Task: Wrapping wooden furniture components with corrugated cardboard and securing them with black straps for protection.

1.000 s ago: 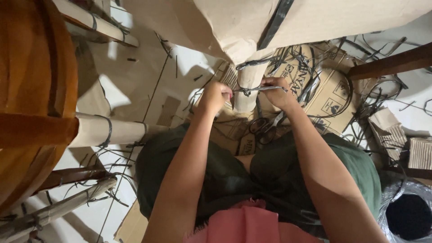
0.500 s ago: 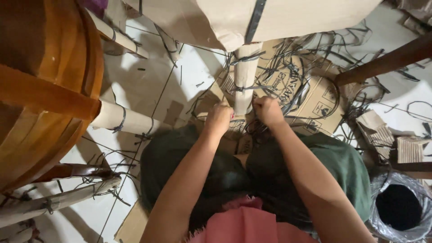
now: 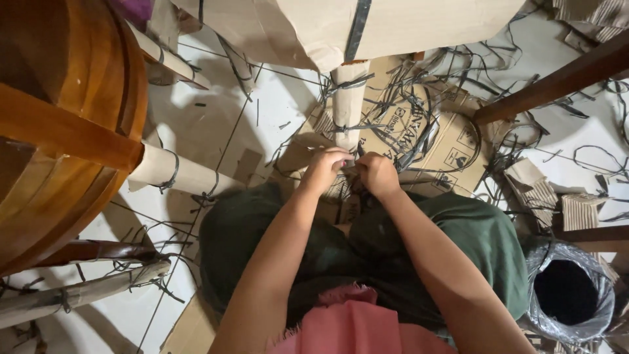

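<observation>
I sit on the floor in dark green trousers. My left hand (image 3: 324, 169) and my right hand (image 3: 378, 174) meet, fingers pinched together, at the foot of a furniture leg wrapped in cardboard (image 3: 347, 108). Both pinch a thin dark strap (image 3: 352, 161) where it meets that leg. More dark straps bind the leg higher up. The leg stands on a flattened cardboard box (image 3: 452, 141), and above it hangs a large piece of furniture covered in cardboard (image 3: 406, 26).
A round wooden piece (image 3: 59, 131) fills the left side, with cardboard-wrapped legs (image 3: 180, 174) beneath it. Loose strap offcuts litter the white floor. Corrugated cardboard pieces (image 3: 563, 206) and a black bag (image 3: 567, 292) lie at the right, under a wooden bar (image 3: 557, 75).
My hands were apart with a strap stretched between them a second ago. They have come together and dropped to the foot of the wrapped leg. The view has tilted downward.
</observation>
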